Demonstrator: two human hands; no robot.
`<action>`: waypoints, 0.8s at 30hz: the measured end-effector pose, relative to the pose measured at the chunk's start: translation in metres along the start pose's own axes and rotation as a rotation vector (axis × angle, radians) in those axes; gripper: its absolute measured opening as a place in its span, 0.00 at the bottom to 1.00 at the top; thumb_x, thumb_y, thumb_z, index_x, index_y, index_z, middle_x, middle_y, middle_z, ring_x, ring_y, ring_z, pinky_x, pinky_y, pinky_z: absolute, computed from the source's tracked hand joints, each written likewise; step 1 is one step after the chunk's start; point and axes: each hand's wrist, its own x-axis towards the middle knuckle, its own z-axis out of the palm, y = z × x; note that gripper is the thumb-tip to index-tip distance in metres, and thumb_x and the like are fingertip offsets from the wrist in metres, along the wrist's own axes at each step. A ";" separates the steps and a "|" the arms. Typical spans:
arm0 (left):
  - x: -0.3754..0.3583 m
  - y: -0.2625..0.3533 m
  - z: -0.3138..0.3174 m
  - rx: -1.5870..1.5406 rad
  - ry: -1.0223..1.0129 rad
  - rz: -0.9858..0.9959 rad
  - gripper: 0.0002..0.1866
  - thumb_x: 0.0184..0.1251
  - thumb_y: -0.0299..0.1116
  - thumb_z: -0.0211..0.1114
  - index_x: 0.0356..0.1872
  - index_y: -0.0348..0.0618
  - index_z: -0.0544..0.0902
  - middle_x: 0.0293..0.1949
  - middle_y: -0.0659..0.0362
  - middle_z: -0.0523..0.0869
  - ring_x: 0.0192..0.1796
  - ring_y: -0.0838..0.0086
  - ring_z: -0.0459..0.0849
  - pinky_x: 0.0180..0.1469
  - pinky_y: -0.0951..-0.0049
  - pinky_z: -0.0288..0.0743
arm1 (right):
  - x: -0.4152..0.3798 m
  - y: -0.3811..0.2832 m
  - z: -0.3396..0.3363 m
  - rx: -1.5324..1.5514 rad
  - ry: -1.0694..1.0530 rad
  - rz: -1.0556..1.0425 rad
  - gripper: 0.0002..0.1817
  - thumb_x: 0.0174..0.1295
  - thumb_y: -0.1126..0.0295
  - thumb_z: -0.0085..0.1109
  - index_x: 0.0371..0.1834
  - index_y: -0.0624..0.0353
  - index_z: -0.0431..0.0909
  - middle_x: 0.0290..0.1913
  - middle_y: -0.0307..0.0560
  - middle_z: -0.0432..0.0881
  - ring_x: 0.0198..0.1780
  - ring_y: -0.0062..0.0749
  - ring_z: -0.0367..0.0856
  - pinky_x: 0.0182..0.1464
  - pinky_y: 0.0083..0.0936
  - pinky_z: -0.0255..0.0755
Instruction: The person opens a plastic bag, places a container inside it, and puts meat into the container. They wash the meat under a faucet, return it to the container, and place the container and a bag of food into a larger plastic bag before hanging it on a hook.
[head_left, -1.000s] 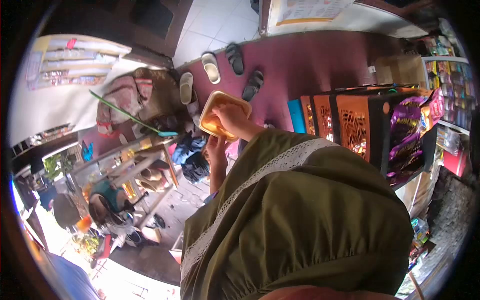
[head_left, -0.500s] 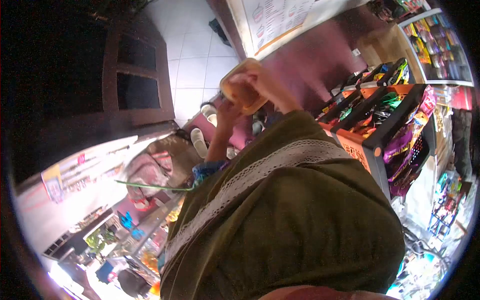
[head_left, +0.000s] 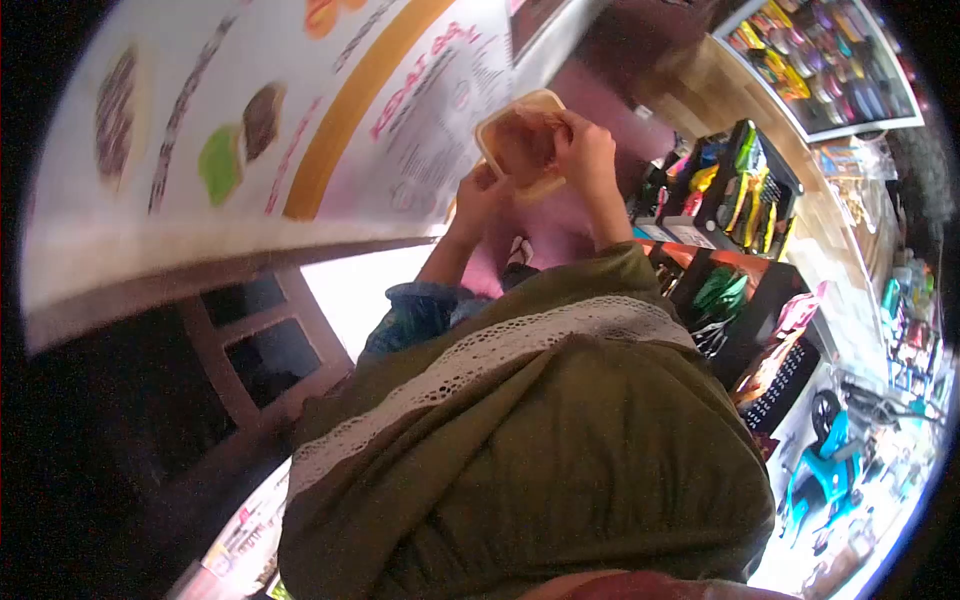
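Observation:
Both my hands hold a shallow, rounded-rectangular container (head_left: 522, 150) with a cream-coloured rim and a reddish-brown middle; what is inside cannot be made out. It is raised and tilted in front of me. My right hand (head_left: 588, 152) grips its right edge, thumb and fingers closed on the rim. At the lower left edge, my left hand (head_left: 474, 208) is closed on it, its fingertips partly hidden. An olive garment with a white lace band (head_left: 590, 322) covers my body below the hands.
A large printed menu board (head_left: 420, 120) fills the upper left, close to my left hand. On the right stand black and orange crates (head_left: 730, 290) of packaged snacks. Behind them is a framed display of packets (head_left: 820, 65). A turquoise bike (head_left: 825, 480) is outside, lower right; a dark door (head_left: 270, 350) is lower left.
My view has turned and come nearer the menu board, which now looms at left. The container shows more of its face, and my right hand has shifted from across it to its right edge.

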 end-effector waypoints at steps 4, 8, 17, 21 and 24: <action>0.071 0.028 0.039 0.051 -0.041 0.051 0.13 0.57 0.29 0.60 0.42 0.32 0.77 0.34 0.59 0.81 0.34 0.79 0.77 0.36 0.78 0.72 | 0.045 0.043 -0.017 0.078 0.123 0.137 0.09 0.53 0.69 0.54 0.37 0.55 0.80 0.30 0.55 0.80 0.34 0.47 0.81 0.36 0.35 0.73; 0.137 0.043 0.072 0.053 -0.156 0.026 0.14 0.57 0.30 0.60 0.42 0.32 0.77 0.33 0.59 0.81 0.34 0.78 0.78 0.35 0.78 0.73 | 0.099 0.079 -0.036 0.085 0.246 0.197 0.07 0.52 0.67 0.56 0.33 0.50 0.81 0.28 0.56 0.79 0.32 0.51 0.79 0.35 0.39 0.74; 0.314 0.083 0.144 -0.001 -0.351 -0.109 0.18 0.58 0.30 0.60 0.48 0.33 0.74 0.37 0.59 0.80 0.34 0.78 0.78 0.36 0.78 0.74 | 0.267 0.152 -0.073 0.066 0.403 0.130 0.05 0.51 0.68 0.58 0.30 0.54 0.81 0.26 0.51 0.80 0.29 0.43 0.81 0.31 0.31 0.74; 0.395 0.111 0.178 -0.053 -0.368 -0.101 0.17 0.58 0.29 0.60 0.48 0.34 0.74 0.39 0.58 0.80 0.37 0.76 0.79 0.39 0.76 0.76 | 0.336 0.154 -0.082 0.085 0.334 0.200 0.05 0.52 0.69 0.57 0.30 0.55 0.79 0.28 0.49 0.81 0.29 0.42 0.81 0.31 0.31 0.74; 0.446 0.127 0.202 0.009 -0.365 -0.125 0.19 0.58 0.35 0.62 0.48 0.33 0.74 0.41 0.55 0.80 0.42 0.73 0.80 0.44 0.72 0.77 | 0.374 0.202 -0.042 -0.076 0.281 0.143 0.06 0.52 0.68 0.57 0.32 0.55 0.78 0.31 0.50 0.81 0.32 0.43 0.81 0.32 0.33 0.74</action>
